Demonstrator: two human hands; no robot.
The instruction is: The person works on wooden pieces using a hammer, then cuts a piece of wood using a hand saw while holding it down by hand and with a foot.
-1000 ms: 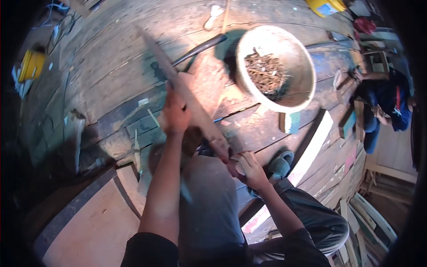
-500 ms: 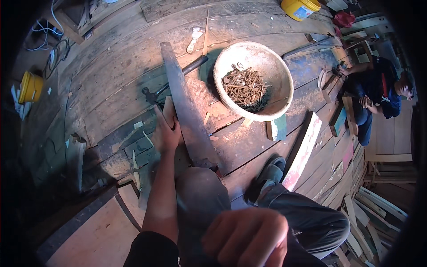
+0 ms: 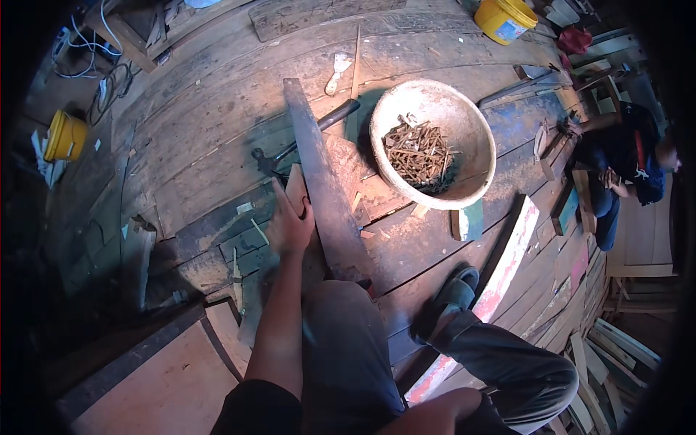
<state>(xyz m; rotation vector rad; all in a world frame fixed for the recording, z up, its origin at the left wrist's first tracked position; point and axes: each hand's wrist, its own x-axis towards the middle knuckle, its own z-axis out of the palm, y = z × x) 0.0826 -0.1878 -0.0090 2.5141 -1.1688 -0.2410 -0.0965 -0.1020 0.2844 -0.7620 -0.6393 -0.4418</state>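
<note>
My left hand [image 3: 292,226] is closed round a small wooden block [image 3: 296,185], with the index finger stretched along one side and the thumb on the other. Right beside it lies a long saw blade [image 3: 326,177], its near end by my left knee. A hammer [image 3: 265,161] rests beyond the block, its dark handle passing behind the blade. My right hand [image 3: 451,407] shows only as a strip of skin at the lower edge, above my lap; its fingers are hidden. To the right of the blade stands a whitish bowl [image 3: 382,156] holding many rusty nails [image 3: 420,151].
A red-and-white painted plank [image 3: 511,250] lies beyond my right foot. A scraper [image 3: 338,72] and a thin stick [image 3: 356,61] lie on the floorboards. Yellow buckets [image 3: 505,20] stand far right and at left. Another person [image 3: 627,156] sits at right among timber pieces.
My right fist has dropped from above my lap toward the lower edge, its fingers now out of sight. The whole view has shifted slightly; my left hand stays on the block.
</note>
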